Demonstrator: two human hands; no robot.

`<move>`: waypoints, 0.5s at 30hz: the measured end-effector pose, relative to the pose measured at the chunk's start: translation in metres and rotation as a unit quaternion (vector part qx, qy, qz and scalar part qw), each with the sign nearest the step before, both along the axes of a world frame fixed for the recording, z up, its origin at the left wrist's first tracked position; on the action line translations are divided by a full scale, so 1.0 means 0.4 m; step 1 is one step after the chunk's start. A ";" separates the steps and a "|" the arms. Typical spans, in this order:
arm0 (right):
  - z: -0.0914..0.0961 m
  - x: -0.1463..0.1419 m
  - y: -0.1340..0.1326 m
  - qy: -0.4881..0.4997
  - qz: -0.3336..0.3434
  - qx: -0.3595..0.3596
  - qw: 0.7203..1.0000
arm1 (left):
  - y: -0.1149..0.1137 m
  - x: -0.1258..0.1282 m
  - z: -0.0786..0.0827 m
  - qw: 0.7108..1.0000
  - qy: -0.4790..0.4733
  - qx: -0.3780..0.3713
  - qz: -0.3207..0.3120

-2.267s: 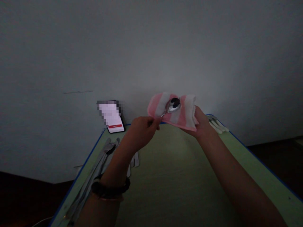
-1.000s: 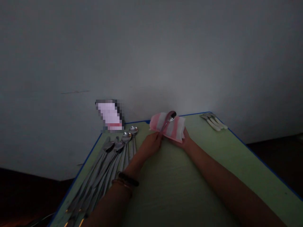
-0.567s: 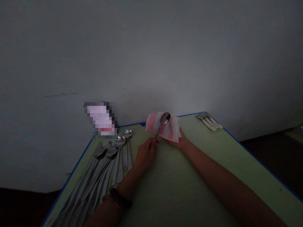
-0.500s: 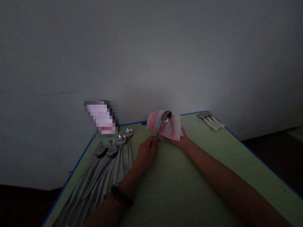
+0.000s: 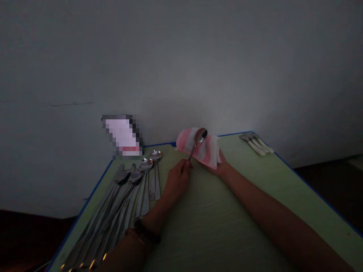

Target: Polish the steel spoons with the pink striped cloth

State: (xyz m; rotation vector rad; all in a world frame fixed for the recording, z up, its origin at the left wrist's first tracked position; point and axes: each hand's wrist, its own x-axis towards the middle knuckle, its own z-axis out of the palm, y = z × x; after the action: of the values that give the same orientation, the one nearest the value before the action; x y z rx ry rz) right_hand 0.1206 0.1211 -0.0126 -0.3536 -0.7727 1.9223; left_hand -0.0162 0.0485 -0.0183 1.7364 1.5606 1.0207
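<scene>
A steel spoon (image 5: 200, 136) stands tilted, bowl up at about one o'clock from the left hand (image 5: 177, 181), whose fingertips pinch the thin end of its handle; the bowl rests against a pink-and-white striped cloth (image 5: 208, 151) draped over the right hand (image 5: 220, 165); that hand is cupped beneath the cloth, its fingers hidden, so I cannot tell how firmly it grips; both hands sit near the far edge of a green table (image 5: 227, 226) with a blue rim; long-handled spoons (image 5: 127, 196) lie in a row at nine o'clock from the left hand; white-handled cutlery (image 5: 256, 143) lies at the far corner, around two o'clock; a blurred phone (image 5: 122, 135) leans against the wall (image 5: 198, 56) at eleven o'clock.
</scene>
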 end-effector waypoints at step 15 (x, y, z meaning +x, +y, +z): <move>-0.031 -0.011 0.019 -0.038 0.004 -0.006 0.999 | -0.001 0.006 0.018 0.992 -0.088 -0.090 0.002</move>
State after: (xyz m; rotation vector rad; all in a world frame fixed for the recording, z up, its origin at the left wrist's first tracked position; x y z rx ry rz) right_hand 0.1161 0.1287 -0.0251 -0.4333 -0.8136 1.9299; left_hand -0.0137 0.0480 -0.0111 1.4804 1.4947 0.9750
